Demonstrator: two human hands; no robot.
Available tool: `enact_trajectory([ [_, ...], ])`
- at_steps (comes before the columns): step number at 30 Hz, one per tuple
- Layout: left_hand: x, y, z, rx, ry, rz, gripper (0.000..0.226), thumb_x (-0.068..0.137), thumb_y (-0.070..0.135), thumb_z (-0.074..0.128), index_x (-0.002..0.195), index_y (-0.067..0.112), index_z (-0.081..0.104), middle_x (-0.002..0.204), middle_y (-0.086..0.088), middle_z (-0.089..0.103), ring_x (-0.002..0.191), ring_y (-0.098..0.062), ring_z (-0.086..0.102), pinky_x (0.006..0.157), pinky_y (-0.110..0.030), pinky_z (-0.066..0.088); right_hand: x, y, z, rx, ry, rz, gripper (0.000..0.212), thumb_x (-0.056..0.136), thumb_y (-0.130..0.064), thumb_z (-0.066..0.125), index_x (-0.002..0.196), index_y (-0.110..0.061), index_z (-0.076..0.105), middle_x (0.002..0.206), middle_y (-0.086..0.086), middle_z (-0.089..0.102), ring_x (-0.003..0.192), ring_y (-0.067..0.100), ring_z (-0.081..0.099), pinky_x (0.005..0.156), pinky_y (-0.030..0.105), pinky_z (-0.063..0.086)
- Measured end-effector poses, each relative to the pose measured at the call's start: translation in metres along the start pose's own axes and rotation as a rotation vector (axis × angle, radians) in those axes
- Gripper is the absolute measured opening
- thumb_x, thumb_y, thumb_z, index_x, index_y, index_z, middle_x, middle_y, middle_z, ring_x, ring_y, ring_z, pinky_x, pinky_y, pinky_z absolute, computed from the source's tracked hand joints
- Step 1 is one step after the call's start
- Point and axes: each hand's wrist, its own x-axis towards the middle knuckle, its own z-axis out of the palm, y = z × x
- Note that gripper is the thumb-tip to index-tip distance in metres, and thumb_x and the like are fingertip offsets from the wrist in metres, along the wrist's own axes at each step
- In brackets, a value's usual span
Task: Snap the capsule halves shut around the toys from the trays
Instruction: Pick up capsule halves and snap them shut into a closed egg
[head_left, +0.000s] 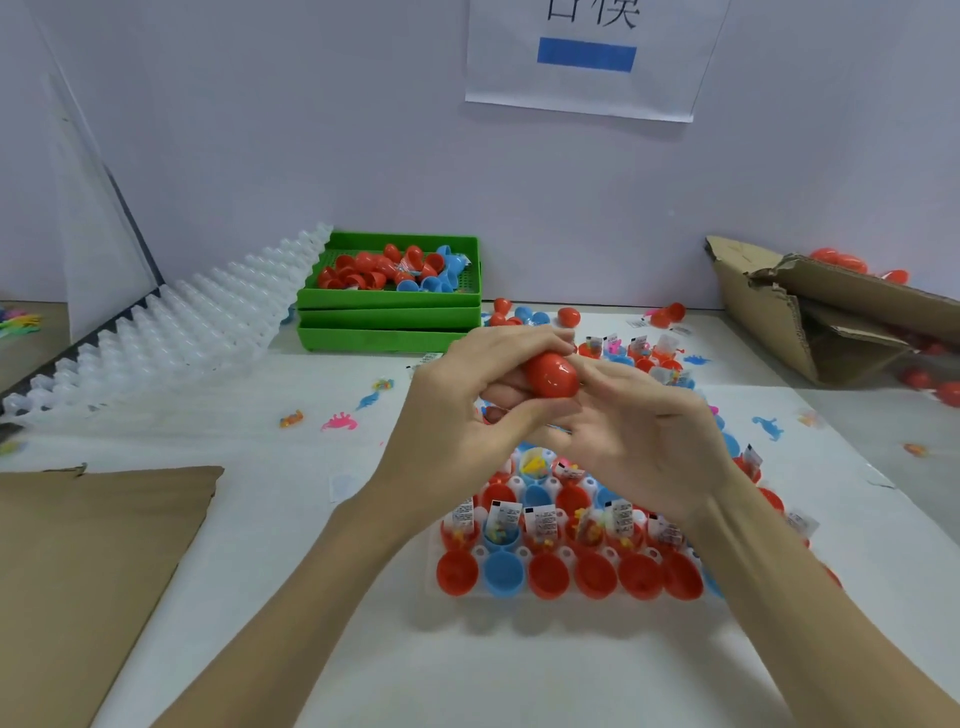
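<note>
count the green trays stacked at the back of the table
3, stacked against the wall left of centre: the top green tray holds loose red and blue capsule halves, the middle tray and bottom tray show only their front edges. Their contents are hidden.

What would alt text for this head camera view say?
Two hands, left hand and right hand, hold a red capsule together above a tray of open red and blue capsule halves, some holding small packaged toys. Stacked green trays sit behind.
</note>
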Motion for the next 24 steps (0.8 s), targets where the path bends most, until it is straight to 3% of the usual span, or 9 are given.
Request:
enact_trajectory([
  [5, 0.000, 0.000, 0.000, 0.034, 0.008, 0.045, 0.037, 0.090, 0.013, 0.078, 0.125, 0.004, 0.070, 0.127, -0.002, 0.070, 0.125, -0.015, 0.062, 0.108, -0.040, 0.051, 0.002, 0.008, 0.003, -0.029, 0.077, -0.021, 0.040, 0.100, -0.022, 0.062, 0.131, 0.003, 0.063, 0.129, 0.021, 0.067, 0.129, 0.032, 0.061, 0.109, 0.043, 0.048],
  [8, 0.000, 0.001, 0.001, -0.034, 0.015, 0.022, 0.043, 0.088, 0.017, 0.081, 0.127, 0.007, 0.068, 0.135, -0.001, 0.066, 0.131, -0.018, 0.059, 0.111, -0.042, 0.048, 0.003, 0.007, 0.003, -0.009, 0.058, -0.011, 0.044, 0.100, -0.023, 0.063, 0.133, 0.005, 0.060, 0.126, 0.021, 0.068, 0.124, 0.032, 0.063, 0.111, 0.044, 0.046],
  [11, 0.001, 0.004, 0.002, -0.121, 0.049, -0.054, 0.057, 0.086, 0.025, 0.080, 0.137, 0.009, 0.060, 0.146, 0.001, 0.057, 0.137, -0.016, 0.054, 0.109, -0.035, 0.050, 0.004, 0.008, 0.004, 0.062, 0.007, -0.012, 0.041, 0.105, -0.018, 0.054, 0.138, 0.006, 0.055, 0.128, 0.018, 0.065, 0.121, 0.029, 0.064, 0.115, 0.044, 0.042],
  [16, -0.003, 0.007, 0.005, -0.137, 0.012, -0.063, 0.039, 0.091, 0.023, 0.077, 0.122, 0.005, 0.064, 0.118, -0.004, 0.069, 0.112, -0.022, 0.067, 0.098, -0.038, 0.056, 0.004, 0.012, 0.007, 0.141, -0.005, 0.008, 0.035, 0.108, -0.017, 0.046, 0.131, 0.008, 0.057, 0.126, 0.018, 0.064, 0.120, 0.030, 0.064, 0.115, 0.042, 0.043],
  [19, -0.003, 0.007, 0.005, -0.108, 0.025, -0.041, 0.035, 0.093, 0.022, 0.075, 0.122, 0.005, 0.065, 0.117, -0.003, 0.069, 0.111, -0.021, 0.066, 0.096, -0.037, 0.056, 0.005, 0.015, 0.008, 0.173, 0.011, -0.006, 0.034, 0.108, -0.018, 0.045, 0.127, 0.006, 0.061, 0.122, 0.017, 0.066, 0.117, 0.029, 0.066, 0.116, 0.042, 0.043],
  [24, -0.003, 0.005, 0.006, -0.106, 0.022, -0.036, 0.029, 0.095, 0.013, 0.073, 0.123, 0.007, 0.067, 0.120, -0.002, 0.069, 0.114, -0.023, 0.065, 0.096, -0.041, 0.055, 0.006, 0.018, 0.008, 0.160, 0.031, -0.050, 0.031, 0.101, -0.023, 0.061, 0.118, 0.001, 0.070, 0.113, 0.012, 0.071, 0.110, 0.024, 0.070, 0.103, 0.036, 0.052],
])
